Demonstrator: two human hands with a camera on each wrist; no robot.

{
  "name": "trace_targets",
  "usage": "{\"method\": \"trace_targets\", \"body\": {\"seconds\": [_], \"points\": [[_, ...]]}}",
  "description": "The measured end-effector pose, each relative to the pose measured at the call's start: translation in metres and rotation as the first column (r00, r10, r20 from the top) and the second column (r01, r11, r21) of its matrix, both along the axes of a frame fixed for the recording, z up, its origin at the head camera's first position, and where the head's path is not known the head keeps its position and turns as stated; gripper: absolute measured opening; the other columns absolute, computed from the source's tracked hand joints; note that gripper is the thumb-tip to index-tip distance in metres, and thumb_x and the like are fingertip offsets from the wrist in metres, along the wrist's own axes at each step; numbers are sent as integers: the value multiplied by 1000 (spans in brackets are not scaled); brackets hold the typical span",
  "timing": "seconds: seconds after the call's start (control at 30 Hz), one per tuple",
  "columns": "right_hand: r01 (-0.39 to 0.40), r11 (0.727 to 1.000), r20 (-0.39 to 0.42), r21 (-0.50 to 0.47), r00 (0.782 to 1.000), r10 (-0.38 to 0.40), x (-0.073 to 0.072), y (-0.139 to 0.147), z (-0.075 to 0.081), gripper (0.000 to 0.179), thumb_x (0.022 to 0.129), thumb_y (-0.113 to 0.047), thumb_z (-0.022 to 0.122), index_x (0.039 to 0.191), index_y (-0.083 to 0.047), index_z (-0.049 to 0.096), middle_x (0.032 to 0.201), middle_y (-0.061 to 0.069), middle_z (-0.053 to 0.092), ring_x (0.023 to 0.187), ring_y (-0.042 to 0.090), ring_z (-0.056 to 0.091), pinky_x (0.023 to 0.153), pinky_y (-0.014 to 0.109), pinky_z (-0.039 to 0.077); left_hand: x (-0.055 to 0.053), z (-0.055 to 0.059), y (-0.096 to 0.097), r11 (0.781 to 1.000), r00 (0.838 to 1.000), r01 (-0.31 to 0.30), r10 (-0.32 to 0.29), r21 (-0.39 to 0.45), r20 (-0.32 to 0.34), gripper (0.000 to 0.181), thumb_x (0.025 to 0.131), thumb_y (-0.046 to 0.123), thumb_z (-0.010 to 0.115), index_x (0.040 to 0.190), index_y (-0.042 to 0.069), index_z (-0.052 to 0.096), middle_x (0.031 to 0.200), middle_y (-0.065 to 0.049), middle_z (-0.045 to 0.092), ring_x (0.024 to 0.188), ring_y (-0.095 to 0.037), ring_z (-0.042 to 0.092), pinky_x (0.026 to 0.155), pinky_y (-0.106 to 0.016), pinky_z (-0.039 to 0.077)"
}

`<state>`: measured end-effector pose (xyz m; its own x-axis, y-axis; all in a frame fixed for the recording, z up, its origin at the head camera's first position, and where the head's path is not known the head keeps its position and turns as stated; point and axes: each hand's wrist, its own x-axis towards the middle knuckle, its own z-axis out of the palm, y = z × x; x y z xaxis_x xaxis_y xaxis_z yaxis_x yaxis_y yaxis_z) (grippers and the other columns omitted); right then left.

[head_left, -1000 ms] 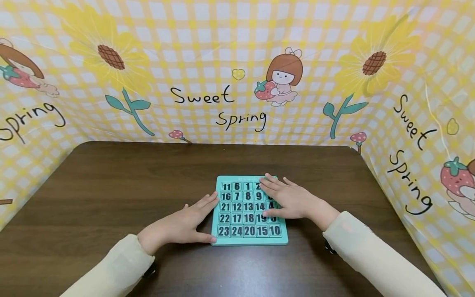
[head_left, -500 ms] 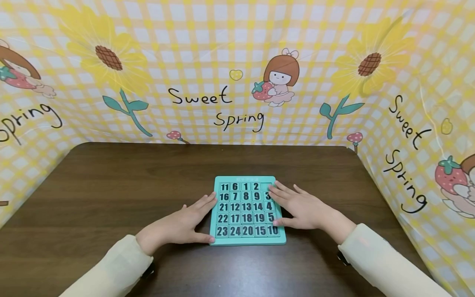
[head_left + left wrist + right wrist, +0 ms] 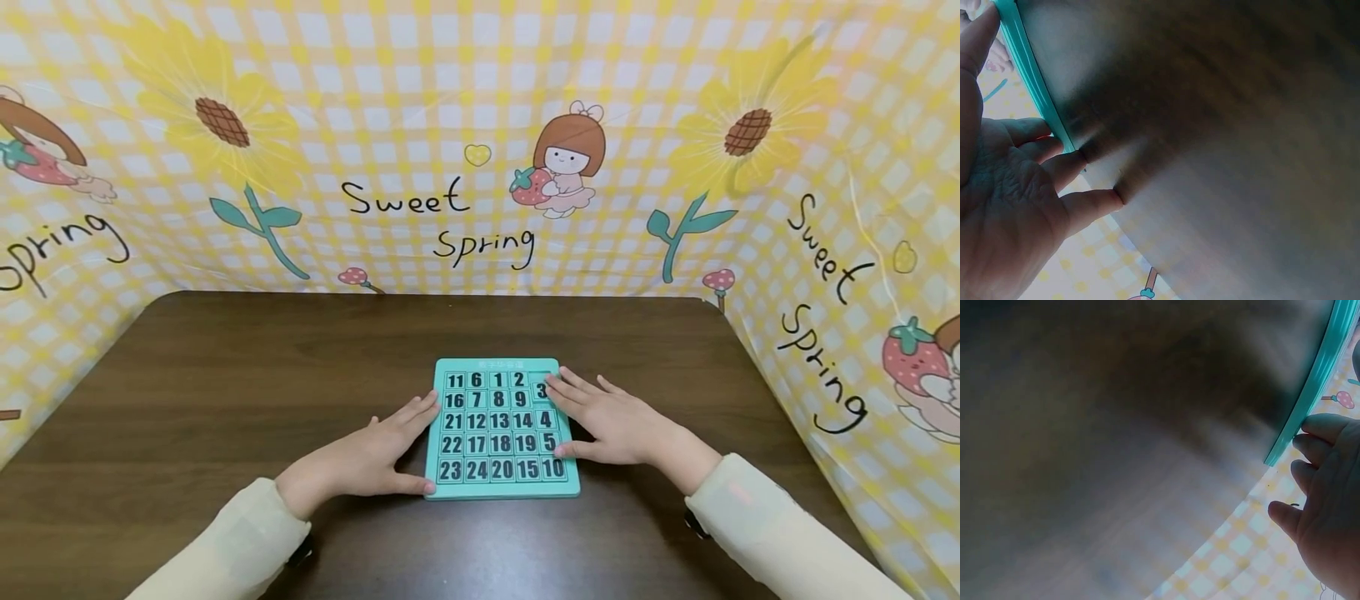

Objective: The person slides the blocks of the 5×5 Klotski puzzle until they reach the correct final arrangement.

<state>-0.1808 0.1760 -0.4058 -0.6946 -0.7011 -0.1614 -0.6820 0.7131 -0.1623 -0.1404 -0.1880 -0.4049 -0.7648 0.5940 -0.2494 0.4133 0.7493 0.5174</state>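
Observation:
A turquoise number sliding puzzle point(image 3: 502, 492) lies flat on the table, its black-numbered tiles in rows. Along its left edge rests my left hand point(image 3: 363, 457), fingers fairly straight and thumb at the near left corner. My right hand point(image 3: 618, 427) reaches over the right edge with extended fingers. Its fingertips touch the 3 tile point(image 3: 541, 390), which sits partway between the top and second rows, with a gap above it. The right thumb lies beside the 5 tile point(image 3: 549, 442). Both wrist views show the puzzle's side edge point(image 3: 1030, 72) near the fingers.
The brown wooden table point(image 3: 300, 350) extends around the puzzle. A yellow checked cloth point(image 3: 405, 108) with flowers and "Sweet Spring" lettering stands behind it and along both sides.
My right hand has drawn back rightward from over the tiles, uncovering the right column. The 3 tile has slid partway up toward the top right gap. My left hand stays put.

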Motion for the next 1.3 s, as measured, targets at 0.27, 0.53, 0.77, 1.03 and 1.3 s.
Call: {"method": "trace_targets", "body": {"seconds": [0.27,0.53,0.77,1.03,1.3], "points": [[37,999,12,6,999,-37,-6,-2,1,90,94,-66,49,158,-9,23,168,6,16,156,27,6,118,64,19,0,1,2,1000,1000,8,-8,8,2,103,86,56,71,160,10,16,169,-4,5,156,-32,8,105,-80,18],[47,999,18,2,999,-47,-9,-3,2,89,95,-65,49,158,-8,23,167,7,17,156,29,7,118,64,18,1,1,2,1000,1000,6,-6,14,10,103,86,56,71,160,10,16,169,-4,5,156,-32,8,106,-80,17],[18,1000,14,-23,1000,-18,9,0,6,87,95,-65,49,158,-8,26,167,7,18,156,27,9,117,64,21,2,-1,2,1000,1000,1,-2,14,25,104,86,55,71,160,10,15,169,-4,3,156,-33,7,106,-80,16],[-5,999,20,-36,1000,6,41,4,9,86,95,-66,46,157,-9,30,166,6,21,155,27,14,117,63,25,2,3,1,1000,1000,-8,8,7,19,103,86,55,71,160,9,17,169,-5,5,156,-33,8,105,-80,17],[4,1000,28,-22,1000,-3,50,6,8,87,95,-68,44,156,-8,31,166,7,23,155,27,16,116,62,26,0,3,0,1000,1000,1,-1,11,9,102,86,54,71,160,9,17,169,-6,6,156,-33,8,105,-81,17]]}}
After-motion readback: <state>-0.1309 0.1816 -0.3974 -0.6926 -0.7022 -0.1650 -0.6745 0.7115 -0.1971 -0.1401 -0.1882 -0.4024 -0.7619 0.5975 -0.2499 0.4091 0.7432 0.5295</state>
